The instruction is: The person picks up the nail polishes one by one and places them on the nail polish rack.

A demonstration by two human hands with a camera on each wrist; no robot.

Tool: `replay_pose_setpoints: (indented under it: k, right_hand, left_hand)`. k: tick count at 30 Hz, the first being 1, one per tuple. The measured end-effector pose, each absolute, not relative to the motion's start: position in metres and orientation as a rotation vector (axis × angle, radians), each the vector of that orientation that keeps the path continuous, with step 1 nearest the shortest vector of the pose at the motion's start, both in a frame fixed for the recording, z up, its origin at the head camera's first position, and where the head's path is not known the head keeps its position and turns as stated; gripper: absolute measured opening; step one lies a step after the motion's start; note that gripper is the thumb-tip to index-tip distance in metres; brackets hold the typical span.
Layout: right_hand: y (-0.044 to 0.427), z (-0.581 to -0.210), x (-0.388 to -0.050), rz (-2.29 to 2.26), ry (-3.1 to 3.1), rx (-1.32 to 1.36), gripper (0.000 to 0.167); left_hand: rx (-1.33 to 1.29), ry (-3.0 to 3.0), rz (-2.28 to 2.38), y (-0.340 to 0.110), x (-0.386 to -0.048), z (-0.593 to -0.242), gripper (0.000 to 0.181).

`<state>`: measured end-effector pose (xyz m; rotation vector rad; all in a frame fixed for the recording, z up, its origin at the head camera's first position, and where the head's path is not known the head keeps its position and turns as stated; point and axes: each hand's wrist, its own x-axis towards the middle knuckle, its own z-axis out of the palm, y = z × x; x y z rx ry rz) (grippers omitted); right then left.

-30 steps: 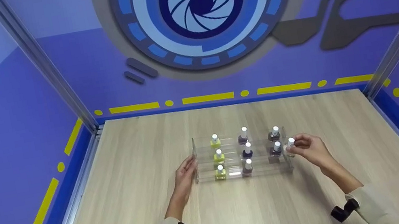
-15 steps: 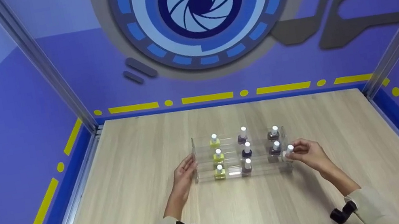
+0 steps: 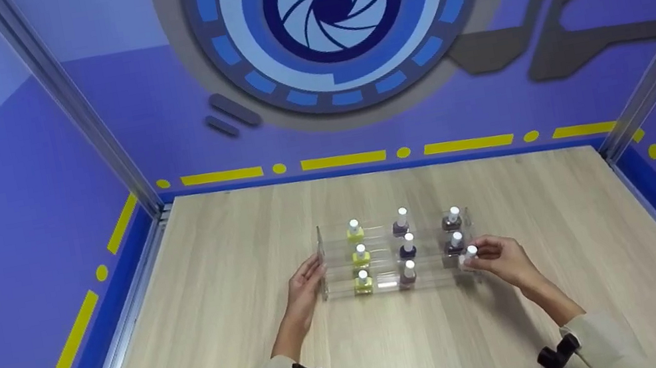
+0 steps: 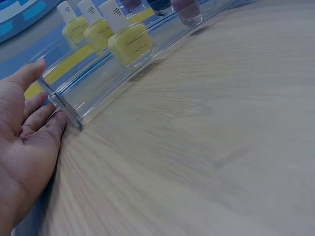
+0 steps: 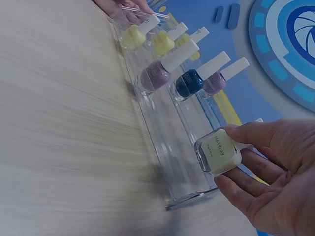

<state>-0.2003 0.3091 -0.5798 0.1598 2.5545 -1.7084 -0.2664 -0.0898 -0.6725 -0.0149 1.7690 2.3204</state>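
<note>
A clear tiered display rack [image 3: 432, 279] stands on the table with yellow, purple and dark nail polish bottles in its tiers. My left hand [image 3: 304, 288] holds the rack's left end panel, thumb at its top edge and fingers along the outside, as the left wrist view shows. My right hand [image 3: 506, 259] pinches a pale cream nail polish bottle [image 5: 219, 153] between thumb and fingers. This bottle is over the front tier at the right end; whether its base touches the rack cannot be told. In the right wrist view, the hand partly covers its white cap.
Yellow bottles [image 4: 130, 45] stand at the rack's left, with purple and dark blue bottles [image 5: 189, 83] in the middle column. Two dark bottles [image 3: 455, 244] occupy the right column's rear tiers. The wooden table [image 3: 392, 355] ends at a blue wall [image 3: 117, 133] behind.
My right hand has brought the pale nail polish bottle left and toward me, from beside the rack's right end to over its front tier. My left hand has stayed put.
</note>
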Motion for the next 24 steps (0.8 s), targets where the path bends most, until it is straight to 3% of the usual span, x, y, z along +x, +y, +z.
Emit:
replay_pose_setpoints:
  k: [24]
  right_hand:
    - [0.298,-0.597,-0.201,-1.567,2.694,0.126,0.025]
  left_hand:
    - [-0.004,1.791,2.296,-0.091,-0.265,-0.673,0.059]
